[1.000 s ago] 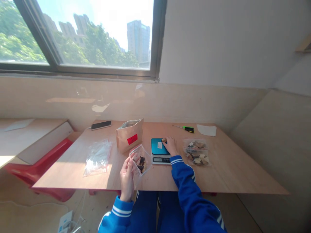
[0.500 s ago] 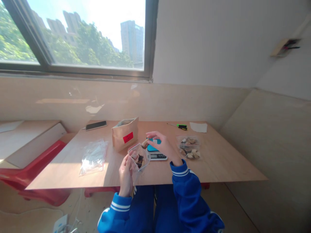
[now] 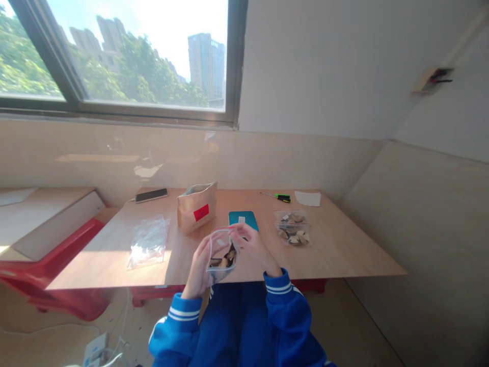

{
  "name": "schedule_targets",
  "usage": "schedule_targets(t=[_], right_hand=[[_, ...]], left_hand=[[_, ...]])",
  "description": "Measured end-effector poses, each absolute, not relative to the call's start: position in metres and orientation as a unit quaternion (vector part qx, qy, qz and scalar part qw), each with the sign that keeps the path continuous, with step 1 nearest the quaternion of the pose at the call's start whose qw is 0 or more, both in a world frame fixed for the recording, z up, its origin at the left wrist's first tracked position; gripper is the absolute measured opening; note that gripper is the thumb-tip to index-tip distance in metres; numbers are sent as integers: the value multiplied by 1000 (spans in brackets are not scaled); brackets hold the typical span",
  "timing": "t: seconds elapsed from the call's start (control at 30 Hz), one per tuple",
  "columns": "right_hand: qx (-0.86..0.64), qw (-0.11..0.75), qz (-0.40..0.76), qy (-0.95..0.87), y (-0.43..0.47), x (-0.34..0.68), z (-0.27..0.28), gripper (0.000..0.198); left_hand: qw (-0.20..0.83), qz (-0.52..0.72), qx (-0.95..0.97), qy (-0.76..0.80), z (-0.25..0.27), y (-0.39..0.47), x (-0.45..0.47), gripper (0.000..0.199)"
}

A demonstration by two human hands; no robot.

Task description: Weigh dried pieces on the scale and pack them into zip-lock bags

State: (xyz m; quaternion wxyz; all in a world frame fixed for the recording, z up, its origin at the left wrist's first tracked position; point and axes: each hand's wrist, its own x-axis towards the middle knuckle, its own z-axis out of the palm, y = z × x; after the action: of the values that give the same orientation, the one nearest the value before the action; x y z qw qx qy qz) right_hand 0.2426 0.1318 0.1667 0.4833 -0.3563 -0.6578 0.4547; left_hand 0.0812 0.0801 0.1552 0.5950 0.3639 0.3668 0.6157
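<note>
A small clear zip bag (image 3: 220,274) with its mouth open is held low over the table's near edge. Dark brown and tan dried slices (image 3: 222,261) lie inside it. My left hand (image 3: 197,267) is closed around the bag's left side. At the bag's upper right rim, the fingers of my right hand (image 3: 254,247) are closed on the plastic; their tips are partly hidden. Just beyond my hands is a kitchen scale with a teal top (image 3: 244,218), its front covered by my right hand. Behind and left stands an open kraft pouch (image 3: 196,208) with a red label.
Two filled zip bags (image 3: 293,228) lie on the right of the table. Behind them are a green-handled screwdriver (image 3: 281,197) and white paper (image 3: 307,198). Flat clear bags (image 3: 150,239) and a phone (image 3: 152,195) lie left. A red chair (image 3: 84,250) stands beside the table.
My right hand has come down from above the scale to the bag's rim, and the brown piece it pinched no longer shows in its fingers. The bag sits slightly lower and nearer me.
</note>
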Motion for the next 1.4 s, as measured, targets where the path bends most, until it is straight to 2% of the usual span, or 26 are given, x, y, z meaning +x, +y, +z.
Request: schedule_targets(t=[0.13, 0.27, 0.33, 0.4, 0.5, 0.57, 0.8, 1.03, 1.4], right_hand=[[-388, 561, 468, -562, 129, 240, 163, 25], [-446, 648, 411, -461, 126, 245, 164, 29], [-474, 681, 366, -422, 123, 249, 166, 31], [-483, 694, 344, -409, 120, 252, 169, 32], [-473, 686, 352, -426, 114, 254, 173, 32], [-453, 669, 377, -453, 109, 254, 173, 34], [-420, 634, 458, -461, 98, 256, 162, 30], [-446, 647, 440, -436, 92, 268, 168, 31], [-465, 658, 386, -448, 87, 276, 176, 29]], left_hand=[[623, 603, 354, 350, 158, 79, 78, 41], [665, 588, 346, 304, 146, 77, 70, 55], [644, 597, 370, 302, 140, 77, 69, 59], [588, 616, 400, 338, 138, 77, 71, 53], [494, 640, 408, 424, 142, 77, 77, 37], [466, 653, 390, 452, 147, 78, 80, 32], [456, 689, 334, 455, 157, 75, 80, 38], [430, 668, 352, 495, 165, 75, 72, 42], [449, 640, 393, 484, 179, 73, 73, 31]])
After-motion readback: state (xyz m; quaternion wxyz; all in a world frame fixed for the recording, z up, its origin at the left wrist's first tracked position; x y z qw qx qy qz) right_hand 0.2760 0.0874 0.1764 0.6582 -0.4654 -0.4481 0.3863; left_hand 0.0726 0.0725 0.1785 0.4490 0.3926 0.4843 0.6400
